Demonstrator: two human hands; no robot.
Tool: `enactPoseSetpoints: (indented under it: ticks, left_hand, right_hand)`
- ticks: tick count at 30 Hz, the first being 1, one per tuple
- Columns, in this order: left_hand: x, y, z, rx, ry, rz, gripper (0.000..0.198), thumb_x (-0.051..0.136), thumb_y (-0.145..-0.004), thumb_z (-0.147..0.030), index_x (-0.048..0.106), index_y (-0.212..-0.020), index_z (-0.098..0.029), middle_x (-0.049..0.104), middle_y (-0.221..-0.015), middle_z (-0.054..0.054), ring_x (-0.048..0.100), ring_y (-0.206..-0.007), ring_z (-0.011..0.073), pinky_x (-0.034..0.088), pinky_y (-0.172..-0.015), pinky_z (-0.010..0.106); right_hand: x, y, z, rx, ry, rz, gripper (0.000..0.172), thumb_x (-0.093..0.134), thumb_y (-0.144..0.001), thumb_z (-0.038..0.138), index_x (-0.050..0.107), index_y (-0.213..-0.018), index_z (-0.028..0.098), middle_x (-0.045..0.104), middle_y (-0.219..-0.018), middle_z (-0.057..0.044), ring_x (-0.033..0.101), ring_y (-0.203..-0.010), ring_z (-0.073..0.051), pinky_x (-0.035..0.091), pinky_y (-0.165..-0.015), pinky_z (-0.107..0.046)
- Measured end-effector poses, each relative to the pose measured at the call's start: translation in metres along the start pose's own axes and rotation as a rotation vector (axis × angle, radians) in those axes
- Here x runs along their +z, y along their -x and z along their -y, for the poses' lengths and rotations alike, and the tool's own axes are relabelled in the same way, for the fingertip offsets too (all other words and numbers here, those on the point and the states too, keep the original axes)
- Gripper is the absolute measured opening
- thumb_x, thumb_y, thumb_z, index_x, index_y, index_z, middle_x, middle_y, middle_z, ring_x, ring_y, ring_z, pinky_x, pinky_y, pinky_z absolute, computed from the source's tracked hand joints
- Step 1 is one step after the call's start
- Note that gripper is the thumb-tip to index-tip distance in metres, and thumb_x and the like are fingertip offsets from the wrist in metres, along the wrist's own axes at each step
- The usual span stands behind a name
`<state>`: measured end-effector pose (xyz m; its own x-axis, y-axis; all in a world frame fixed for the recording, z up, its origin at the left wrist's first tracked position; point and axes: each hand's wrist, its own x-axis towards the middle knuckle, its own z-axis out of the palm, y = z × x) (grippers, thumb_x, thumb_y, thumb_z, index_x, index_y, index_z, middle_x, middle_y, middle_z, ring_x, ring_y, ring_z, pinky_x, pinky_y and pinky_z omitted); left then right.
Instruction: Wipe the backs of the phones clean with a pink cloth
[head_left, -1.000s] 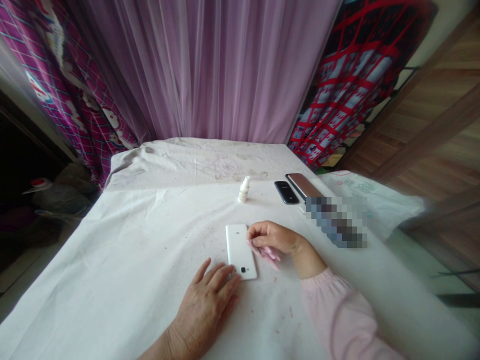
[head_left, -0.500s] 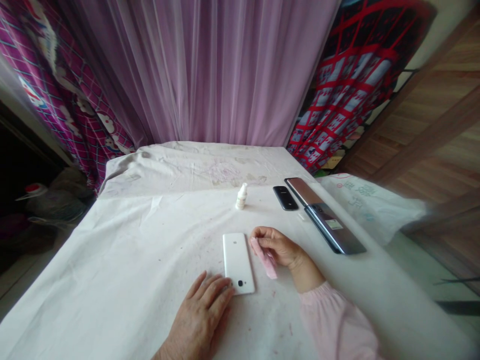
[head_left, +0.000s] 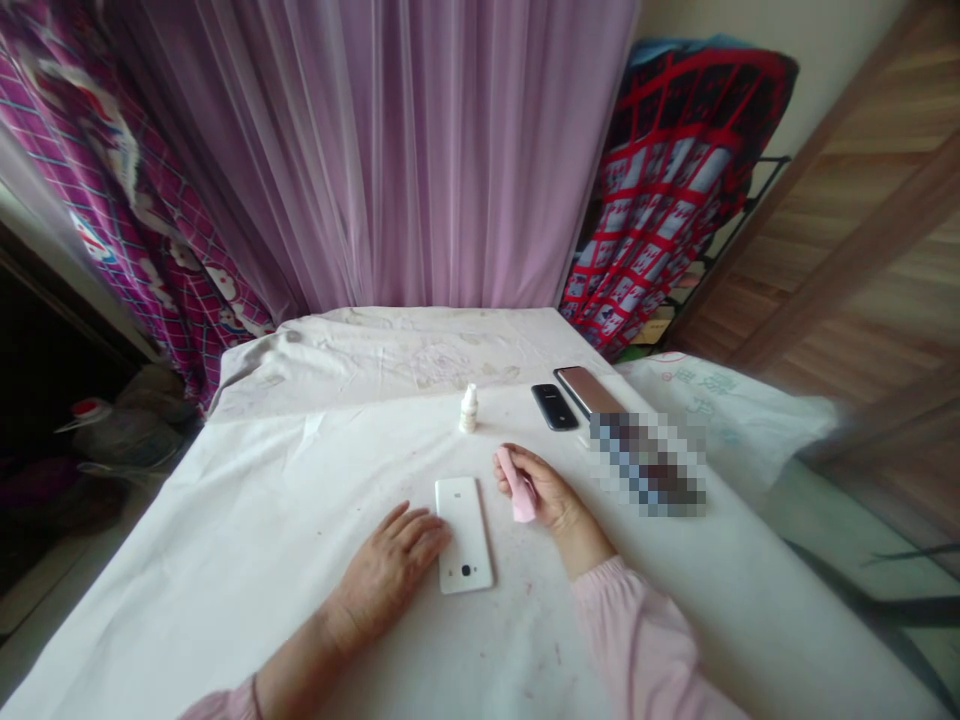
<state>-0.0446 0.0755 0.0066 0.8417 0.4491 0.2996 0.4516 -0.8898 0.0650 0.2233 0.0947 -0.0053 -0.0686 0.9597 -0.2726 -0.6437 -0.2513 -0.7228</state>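
Right hand gripped a pink cloth right of the white phone; left hand lay loosely spread, empty, at the phone's left edge.

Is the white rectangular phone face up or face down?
Face down: the white rectangular phone shows its back and dark camera lens.

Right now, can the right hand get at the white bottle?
Probably yes: the white bottle stands beyond the right hand, nothing visible between them, though the pink cloth that hand holds may hamper gripping.
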Motion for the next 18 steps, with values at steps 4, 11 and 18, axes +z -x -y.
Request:
enactPoseSetpoints:
  ticks: [4, 11, 18]
  left_hand:
    - [-0.011, -0.035, 0.024, 0.152, -0.102, 0.102, 0.052, 0.048, -0.085, -0.005, 0.048, -0.133, -0.026, 0.050, -0.139, 0.009, 0.042, -0.132, 0.0236, 0.031, -0.111, 0.050]
    - [-0.022, -0.083, 0.025, 0.328, -0.154, 0.324, 0.061, 0.054, -0.075, -0.008, 0.046, -0.135, -0.019, 0.048, -0.143, 0.008, 0.035, -0.137, 0.0242, 0.015, -0.116, 0.048]
    - [-0.033, -0.080, 0.032, 0.192, -0.167, 0.405, 0.062, 0.069, -0.064, -0.018, 0.053, -0.124, -0.013, 0.062, -0.125, 0.012, 0.054, -0.118, 0.0271, 0.014, -0.115, 0.048]
  right_hand:
    - [-0.001, -0.003, 0.000, 0.011, -0.017, 0.002, 0.024, 0.076, -0.065, 0.028, 0.061, -0.082, 0.020, 0.064, -0.072, 0.003, 0.058, -0.060, -0.010, 0.048, -0.053, -0.020]
    - [-0.002, -0.005, -0.001, -0.036, 0.049, 0.023, 0.020, 0.073, -0.069, 0.030, 0.061, -0.082, 0.021, 0.063, -0.068, 0.003, 0.060, -0.060, -0.011, 0.051, -0.055, -0.021]
    - [-0.003, -0.005, -0.001, -0.083, 0.119, 0.091, 0.019, 0.070, -0.072, 0.034, 0.061, -0.084, 0.023, 0.065, -0.069, 0.002, 0.062, -0.063, -0.012, 0.050, -0.056, -0.022]
